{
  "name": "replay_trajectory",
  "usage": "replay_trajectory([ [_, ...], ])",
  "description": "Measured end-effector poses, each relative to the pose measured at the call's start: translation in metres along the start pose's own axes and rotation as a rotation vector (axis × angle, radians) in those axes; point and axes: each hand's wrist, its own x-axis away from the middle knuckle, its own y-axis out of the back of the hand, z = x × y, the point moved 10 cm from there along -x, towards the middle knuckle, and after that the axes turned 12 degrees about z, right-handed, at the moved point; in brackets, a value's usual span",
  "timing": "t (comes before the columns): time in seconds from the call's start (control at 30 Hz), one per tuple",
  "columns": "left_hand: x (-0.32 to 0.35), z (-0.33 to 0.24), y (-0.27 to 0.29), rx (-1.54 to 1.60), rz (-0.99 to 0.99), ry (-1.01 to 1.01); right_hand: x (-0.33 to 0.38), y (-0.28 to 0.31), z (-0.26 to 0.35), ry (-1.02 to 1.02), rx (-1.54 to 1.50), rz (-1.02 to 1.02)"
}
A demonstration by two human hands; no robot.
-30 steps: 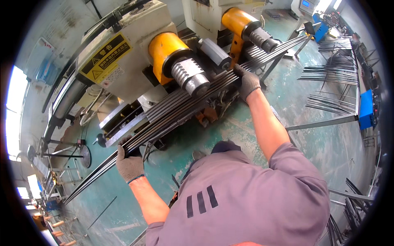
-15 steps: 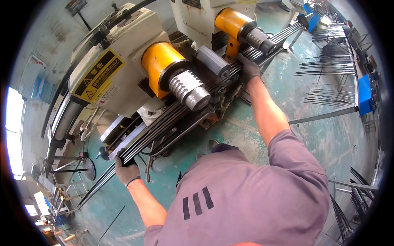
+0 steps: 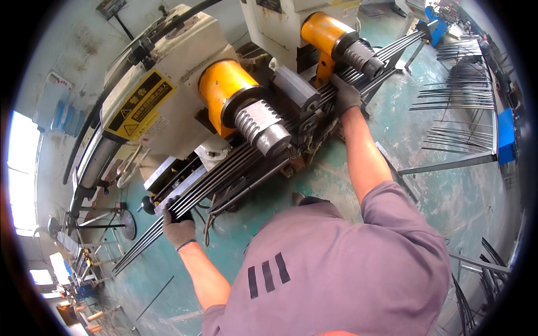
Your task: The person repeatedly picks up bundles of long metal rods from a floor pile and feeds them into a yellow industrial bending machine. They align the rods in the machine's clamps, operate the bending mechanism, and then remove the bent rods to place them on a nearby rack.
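Observation:
A bundle of long, thin dark metal rods (image 3: pixel 210 185) runs slantwise from the lower left to the upper right, along the front of a machine. My left hand (image 3: pixel 180 231), in a grey-brown work glove, is closed around the rods near their lower left end, its fingertips showing on the far side. Farther up the bundle, my right hand (image 3: pixel 346 99), in a dark glove, grips the rods below the second yellow cylinder (image 3: pixel 325 31); its fingers are partly hidden. Between my hands, the nearer yellow cylinder (image 3: pixel 224 84) ends in a ridged steel nose (image 3: pixel 272 139) above the rods.
A grey angular block (image 3: pixel 297 88) sits between the cylinders. The cream machine body (image 3: pixel 190 50) bears a yellow warning label (image 3: pixel 140 103). At the right, a rack (image 3: pixel 448 162) carries several rows of thin rods. One loose rod (image 3: pixel 155 297) lies on the green floor.
The whole view has shifted slightly. Both hands keep their hold on the rods, and the rods' far right ends now show a little past the dark support there.

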Motion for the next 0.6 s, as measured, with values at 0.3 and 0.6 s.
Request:
replay_trajectory([
  [0.3, 0.01, -0.019, 0.003, -0.185, -0.128, -0.112, 0.03, -0.004, -0.074, 0.019, 0.539, 0.162],
  [0.6, 0.017, 0.043, -0.035, -0.597, -0.224, -0.016, -0.012, 0.03, -0.059, 0.025, 0.552, 0.096],
])
